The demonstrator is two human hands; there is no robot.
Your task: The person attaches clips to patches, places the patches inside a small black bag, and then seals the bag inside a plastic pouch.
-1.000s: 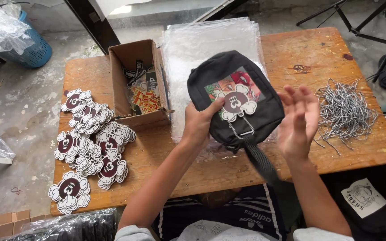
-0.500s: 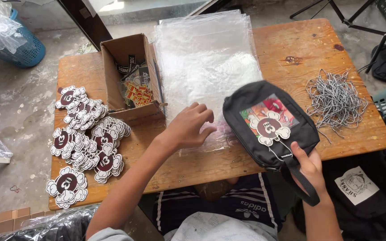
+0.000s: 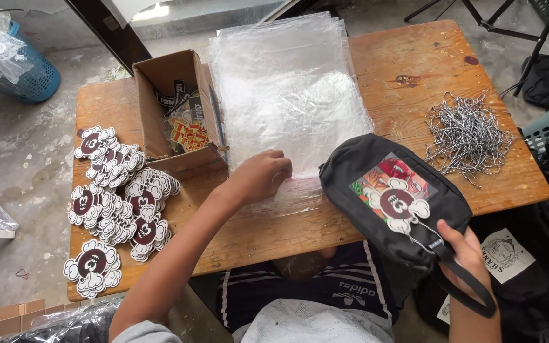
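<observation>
Black pouch (image 3: 394, 204) now at lower right of the frame, hanging half off the near edge of the wooden counter (image 3: 414, 70), gripped at its bottom corner and strap by the right hand (image 3: 462, 251), fingers closed around the fabric. A second ago, held centre frame between both hands; since then swung out to the right and lowered. Cloud-shaped tag (image 3: 396, 204) attached on the printed front panel, a thin cord trailing from it.

Left hand (image 3: 260, 176) released from the pouch and moved to the centre of the frame, resting on the near edge of the stack of clear plastic bags (image 3: 287, 89). Fingers curled and narrow, tips pressed onto the top sheet; whether a sheet is actually pinched, impossible to tell. Judged from this: tagging finished on this pouch, a bag being picked off the stack.

Open cardboard box (image 3: 176, 117) at upper centre-left, just beside the plastic stack, holding small printed cards or stickers, some black, some orange and yellow; contents too jumbled to tell further. Piles of cloud-shaped tags (image 3: 115, 197) at left of the frame, overlapping on the counter. Tangle of grey-white cords (image 3: 468, 136) at upper right, apart from the pouch. Blue basket (image 3: 30, 79) on the floor at upper left, clear plastic heaped over it.
</observation>
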